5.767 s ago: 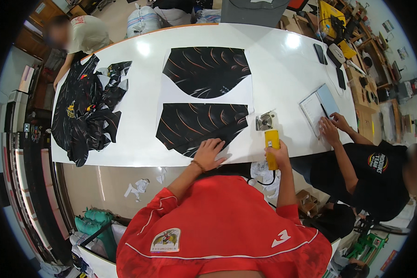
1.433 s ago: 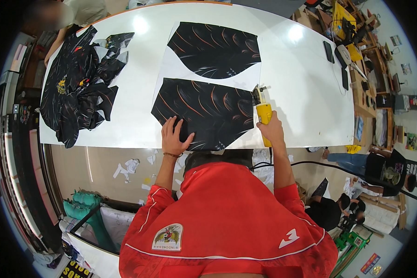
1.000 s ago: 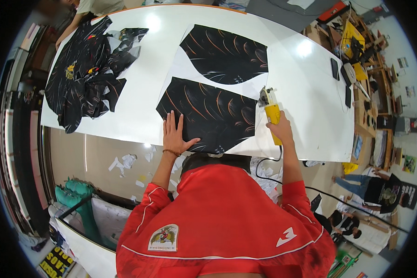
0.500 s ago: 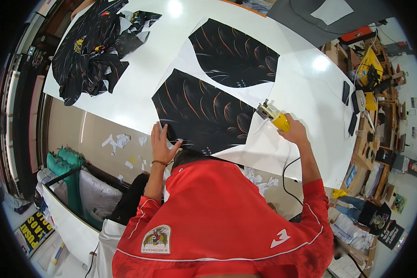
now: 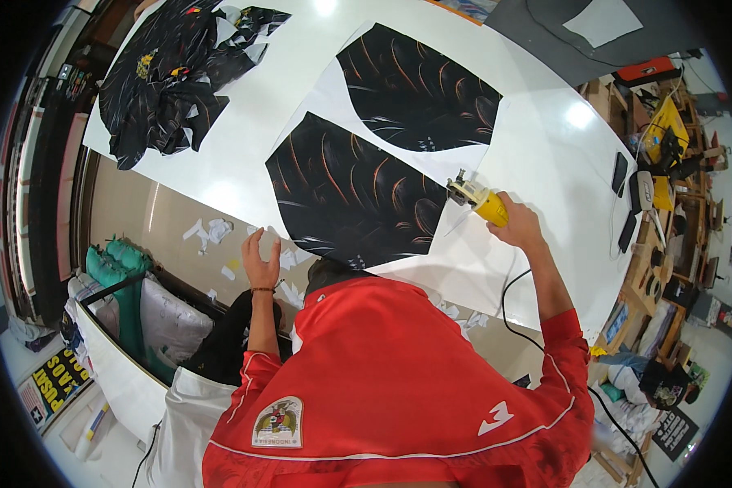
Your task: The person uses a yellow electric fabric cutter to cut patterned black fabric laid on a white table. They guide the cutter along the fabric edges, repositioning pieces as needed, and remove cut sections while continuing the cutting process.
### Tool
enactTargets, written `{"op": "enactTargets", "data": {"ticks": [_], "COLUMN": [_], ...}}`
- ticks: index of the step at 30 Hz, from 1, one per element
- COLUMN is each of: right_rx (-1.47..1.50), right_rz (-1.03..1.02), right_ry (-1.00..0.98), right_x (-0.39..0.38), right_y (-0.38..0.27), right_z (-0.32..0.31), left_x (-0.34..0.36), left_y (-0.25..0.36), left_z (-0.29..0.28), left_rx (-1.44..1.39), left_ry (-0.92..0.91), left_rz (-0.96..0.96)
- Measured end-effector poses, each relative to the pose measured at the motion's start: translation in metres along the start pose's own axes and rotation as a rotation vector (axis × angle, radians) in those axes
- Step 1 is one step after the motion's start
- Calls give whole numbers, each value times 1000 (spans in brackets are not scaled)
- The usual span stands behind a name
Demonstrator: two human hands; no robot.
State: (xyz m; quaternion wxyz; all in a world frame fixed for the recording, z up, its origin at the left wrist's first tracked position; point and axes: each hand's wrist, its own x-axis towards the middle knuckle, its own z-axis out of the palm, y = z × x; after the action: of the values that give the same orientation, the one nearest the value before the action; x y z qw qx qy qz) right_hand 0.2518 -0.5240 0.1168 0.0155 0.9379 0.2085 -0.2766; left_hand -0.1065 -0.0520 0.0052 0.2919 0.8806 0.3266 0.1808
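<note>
My right hand (image 5: 516, 221) grips a corded yellow electric cutter (image 5: 491, 206), its metal head (image 5: 464, 187) at the right edge of a dark patterned fabric piece (image 5: 354, 199). That piece lies flat near the table's front edge, over white paper (image 5: 321, 106). A second dark piece (image 5: 415, 89), with one curved edge, lies above it. My left hand (image 5: 260, 260) is raised just off the lower piece's left side, fingers apart and empty.
On the white table (image 5: 569, 244) are a crumpled dark fabric pile (image 5: 163, 81) and black objects (image 5: 626, 232) at the right. A grey surface (image 5: 545, 41) adjoins the back. Paper scraps (image 5: 215, 232) litter the floor. Bundles (image 5: 118, 268) stand lower left, cluttered shelving (image 5: 659, 122) right.
My left hand has lifted off the fabric and moved left. The cutter has swung from upright to slanting toward lower right. The view has turned. The co-worker has left the table's right end.
</note>
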Motion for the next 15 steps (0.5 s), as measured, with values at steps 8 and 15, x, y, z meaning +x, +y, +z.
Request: {"op": "enactTargets", "data": {"ticks": [8,15], "right_rx": [12,3], "right_rz": [-43,-73], "right_ry": [31,35], "right_x": [14,31], "right_y": [-22,-48], "right_z": [-6,-13], "left_x": [-14,-22], "left_y": [-10,-24], "left_z": [-5,-6], "left_rx": [-12,-20], "left_ry": [-3,10], "left_rz": [-33,-33]}}
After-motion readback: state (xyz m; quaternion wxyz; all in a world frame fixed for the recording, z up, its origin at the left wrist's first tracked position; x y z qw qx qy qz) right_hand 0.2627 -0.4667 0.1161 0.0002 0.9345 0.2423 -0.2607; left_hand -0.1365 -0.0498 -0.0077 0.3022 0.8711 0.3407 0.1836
